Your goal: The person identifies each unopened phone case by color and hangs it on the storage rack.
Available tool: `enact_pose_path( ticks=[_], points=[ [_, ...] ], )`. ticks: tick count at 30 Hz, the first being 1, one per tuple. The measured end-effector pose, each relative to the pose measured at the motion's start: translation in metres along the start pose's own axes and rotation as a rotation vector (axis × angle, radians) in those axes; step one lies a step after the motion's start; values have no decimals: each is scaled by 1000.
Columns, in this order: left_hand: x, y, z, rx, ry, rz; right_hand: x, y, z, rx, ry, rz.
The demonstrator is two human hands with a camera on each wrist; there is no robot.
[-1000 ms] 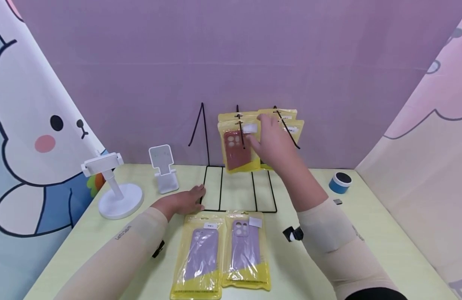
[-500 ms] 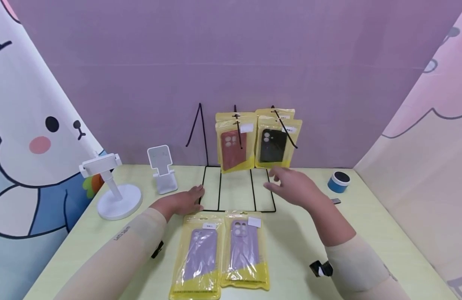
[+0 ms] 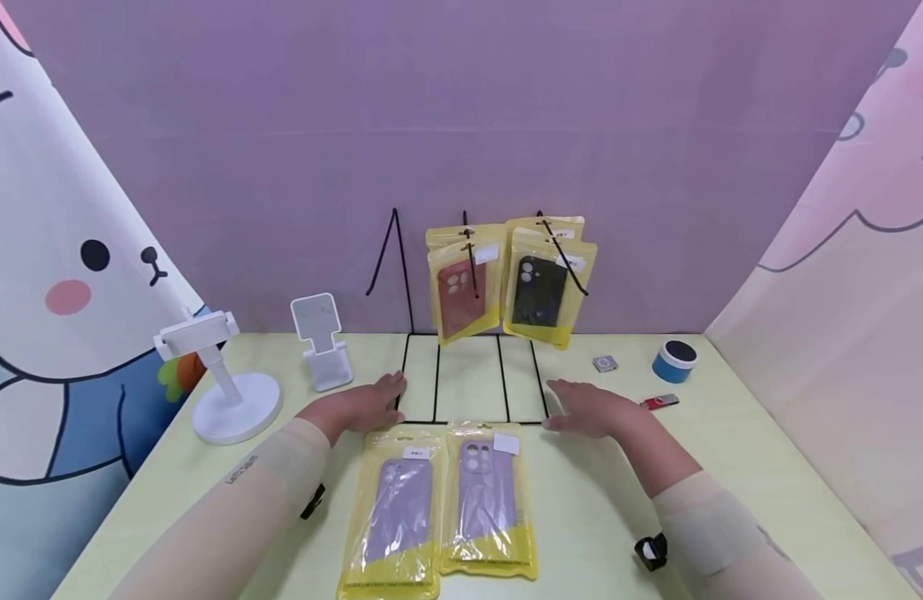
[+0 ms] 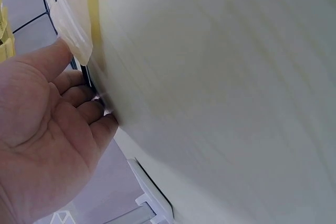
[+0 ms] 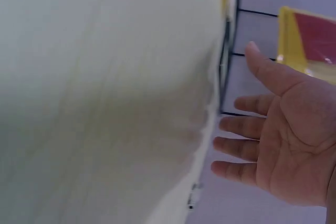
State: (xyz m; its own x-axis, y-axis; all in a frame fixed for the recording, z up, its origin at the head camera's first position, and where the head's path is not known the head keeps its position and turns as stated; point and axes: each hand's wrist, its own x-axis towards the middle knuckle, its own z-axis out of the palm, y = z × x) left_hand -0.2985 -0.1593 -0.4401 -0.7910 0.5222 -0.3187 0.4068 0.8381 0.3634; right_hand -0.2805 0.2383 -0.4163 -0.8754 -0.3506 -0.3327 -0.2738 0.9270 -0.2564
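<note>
wire rack [image 3: 469,379]: black wire display stand sat at the back middle of the table, its flat base frame lying right between the two hands
left hand [image 3: 364,402]: lay flat on the table, fingers straight and relaxed, fingertips [image 4: 100,109] right up against the left edge of the base frame, holding nothing
right hand [image 3: 592,408]: palm down over the table just beside the frame's right corner, fingers [image 5: 239,127] spread loose, nothing in them; couldn't tell if it actually touched the wire
red case pack [image 3: 461,287]: hung on the rack's middle hook
black case pack [image 3: 544,287]: hung on the right hook, just beside the red one
purple case packs [image 3: 442,504]: two yellow bags lay side by side on the table, just in front of the frame, between the forearms
table [image 3: 731,483]: pale yellow-green
</note>
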Motion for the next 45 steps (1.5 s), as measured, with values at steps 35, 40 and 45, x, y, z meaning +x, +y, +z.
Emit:
enact_pose_path(
  ticks=[35, 40, 45],
  points=[
    [6, 2, -9, 45, 12, -20, 30, -5, 11, -141, -148, 10],
    [5, 8, -10, 41, 13, -56, 30, -9, 11, -180, -172, 22],
    [8, 17, -7, 121, 79, 44, 31, -11, 10, -195, -180, 49]
  ],
)
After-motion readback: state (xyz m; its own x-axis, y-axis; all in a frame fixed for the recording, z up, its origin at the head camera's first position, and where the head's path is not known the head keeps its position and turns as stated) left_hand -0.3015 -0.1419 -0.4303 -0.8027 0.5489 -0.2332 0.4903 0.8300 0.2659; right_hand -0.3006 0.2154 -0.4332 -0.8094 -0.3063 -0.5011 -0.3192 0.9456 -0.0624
